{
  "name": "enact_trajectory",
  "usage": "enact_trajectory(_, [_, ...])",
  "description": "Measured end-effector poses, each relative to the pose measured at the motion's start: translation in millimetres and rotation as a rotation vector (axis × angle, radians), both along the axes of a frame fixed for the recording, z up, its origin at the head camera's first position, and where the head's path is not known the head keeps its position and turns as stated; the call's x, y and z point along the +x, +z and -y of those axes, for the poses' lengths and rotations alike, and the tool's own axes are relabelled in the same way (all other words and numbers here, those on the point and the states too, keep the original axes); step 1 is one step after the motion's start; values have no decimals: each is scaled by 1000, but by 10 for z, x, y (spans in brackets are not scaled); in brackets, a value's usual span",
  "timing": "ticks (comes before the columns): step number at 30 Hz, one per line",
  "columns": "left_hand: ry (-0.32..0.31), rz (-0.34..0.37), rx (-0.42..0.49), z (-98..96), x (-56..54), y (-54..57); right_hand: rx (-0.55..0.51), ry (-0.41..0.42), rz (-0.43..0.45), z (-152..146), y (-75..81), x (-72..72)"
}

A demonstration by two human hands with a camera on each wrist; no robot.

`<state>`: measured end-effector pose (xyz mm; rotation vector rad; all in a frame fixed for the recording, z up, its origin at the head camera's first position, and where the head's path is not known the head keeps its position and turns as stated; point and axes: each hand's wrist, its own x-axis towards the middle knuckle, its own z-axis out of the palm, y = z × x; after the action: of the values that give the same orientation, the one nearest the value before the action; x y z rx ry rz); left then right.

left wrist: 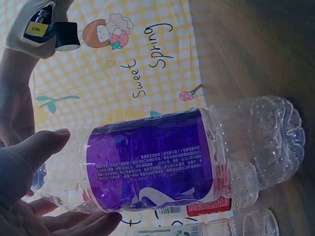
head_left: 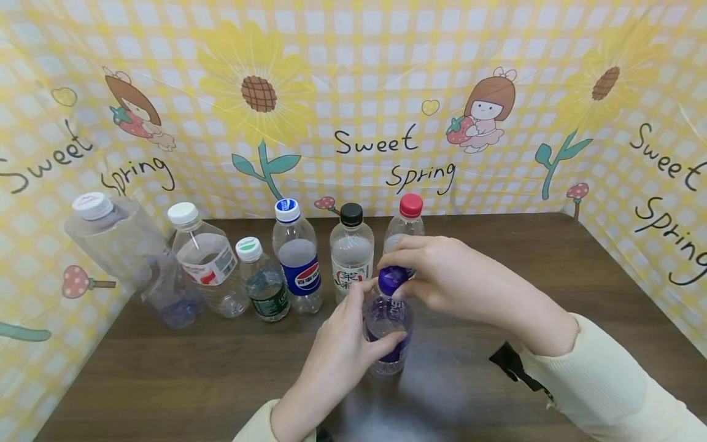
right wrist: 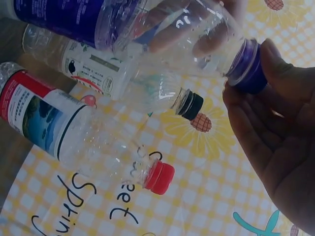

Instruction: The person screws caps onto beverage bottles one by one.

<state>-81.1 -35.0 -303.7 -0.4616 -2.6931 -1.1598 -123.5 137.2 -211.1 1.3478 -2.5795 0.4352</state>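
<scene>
In the head view a clear plastic bottle (head_left: pixel 389 365) with a purple label (left wrist: pixel 147 160) stands upright near the middle of the brown table. My left hand (head_left: pixel 339 353) grips its upper body, thumb on the near side and fingers round the far side. The fingers and thumb of my right hand (head_left: pixel 442 276) pinch its purple cap (head_left: pixel 393 279), which sits at the bottle's neck. In the right wrist view, the thumb presses one side of the purple cap (right wrist: pixel 251 69) and the fingers the other. Part of the label is hidden by my left hand.
Behind stand a black-capped bottle (head_left: pixel 353 245) and a red-capped bottle (head_left: pixel 410 207), partly covered by my hands. To the left are a blue-labelled Pepsi bottle (head_left: pixel 298 264), a small green-labelled bottle (head_left: pixel 264 285), a white-capped bottle (head_left: pixel 210 264) and a large bottle (head_left: pixel 121 245). Patterned cloth walls surround the table (head_left: pixel 221 380).
</scene>
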Motion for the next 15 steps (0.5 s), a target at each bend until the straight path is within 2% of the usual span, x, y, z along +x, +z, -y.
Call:
enact_trajectory(8, [1,37,8,-2,3,3,-8,-136,18,58,14,103])
enact_trajectory(15, [1,48,11,-21,11,-4,2,-185,7,80,6,143])
